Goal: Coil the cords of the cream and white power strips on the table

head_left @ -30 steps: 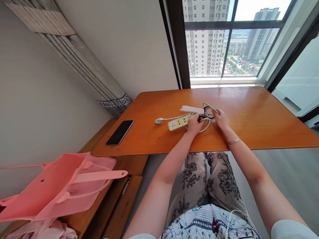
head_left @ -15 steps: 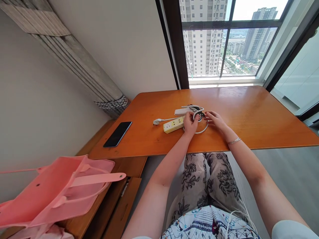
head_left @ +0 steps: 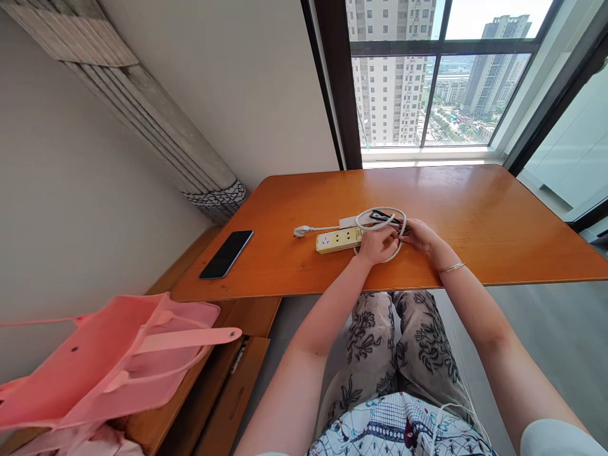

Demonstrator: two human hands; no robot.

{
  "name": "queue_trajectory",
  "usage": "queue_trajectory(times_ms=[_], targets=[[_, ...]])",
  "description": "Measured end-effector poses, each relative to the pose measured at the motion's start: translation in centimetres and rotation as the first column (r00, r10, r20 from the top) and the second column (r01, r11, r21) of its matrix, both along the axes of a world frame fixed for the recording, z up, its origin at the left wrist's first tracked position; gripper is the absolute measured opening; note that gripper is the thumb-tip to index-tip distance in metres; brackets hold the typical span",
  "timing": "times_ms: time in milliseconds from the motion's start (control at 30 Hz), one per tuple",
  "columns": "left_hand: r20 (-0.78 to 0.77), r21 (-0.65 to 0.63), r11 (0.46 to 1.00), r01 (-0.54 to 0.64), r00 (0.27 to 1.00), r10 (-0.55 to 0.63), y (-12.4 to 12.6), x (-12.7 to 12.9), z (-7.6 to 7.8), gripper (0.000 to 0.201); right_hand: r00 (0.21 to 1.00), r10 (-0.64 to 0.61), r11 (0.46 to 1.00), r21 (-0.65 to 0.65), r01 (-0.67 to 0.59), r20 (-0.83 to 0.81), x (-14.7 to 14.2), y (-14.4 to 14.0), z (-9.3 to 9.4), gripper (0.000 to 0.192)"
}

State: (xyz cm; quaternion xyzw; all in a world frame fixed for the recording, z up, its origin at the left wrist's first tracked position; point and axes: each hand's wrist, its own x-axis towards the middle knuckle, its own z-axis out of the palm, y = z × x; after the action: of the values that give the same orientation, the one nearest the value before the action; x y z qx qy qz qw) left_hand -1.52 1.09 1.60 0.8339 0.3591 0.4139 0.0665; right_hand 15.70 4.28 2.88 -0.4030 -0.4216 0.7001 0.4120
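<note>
A yellow-faced power strip lies on the wooden table, with a white strip-shaped block partly hidden behind it. A white cable loops above and around my hands. Black cable is bunched inside the loop. My left hand is closed at the right end of the power strip, its fingers on the cables. Just right of it, my right hand pinches the cable bunch from the other side. A white plug lies left of the strips on its cord.
A dark-screened phone rests at the table's left side. An open pink bag stands on a lower wooden cabinet at the left. Behind the table is a window, with a curtain to its left.
Both hands have shifted slightly right, and the white cable loop now stands wider around them. My right hand has closed in on the cables. The power strip has turned a little and slid right.
</note>
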Motion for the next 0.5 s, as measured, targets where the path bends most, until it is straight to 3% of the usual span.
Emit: queue_trajectory(times_ms=[167, 333, 500], targets=[[0.010, -0.021, 1.000, -0.004, 1.000, 0.004, 0.24, 0.08, -0.21, 0.011, 0.995, 0.071, 0.997, -0.010, -0.070, 0.065, 0.40, 0.04, -0.12, 0.027], [0.003, 0.038, 0.999, -0.016, 1.000, 0.016, 0.48, 0.10, -0.53, 0.012, 0.986, 0.131, 0.988, -0.097, -0.122, 0.100, 0.31, -0.17, -0.18, 0.042], [-0.037, 0.043, 0.999, 0.005, 0.999, -0.003, 0.73, 0.11, -0.57, 0.014, 0.993, 0.116, 0.990, -0.076, -0.116, 0.005, -0.22, -0.53, 0.10, 0.029]])
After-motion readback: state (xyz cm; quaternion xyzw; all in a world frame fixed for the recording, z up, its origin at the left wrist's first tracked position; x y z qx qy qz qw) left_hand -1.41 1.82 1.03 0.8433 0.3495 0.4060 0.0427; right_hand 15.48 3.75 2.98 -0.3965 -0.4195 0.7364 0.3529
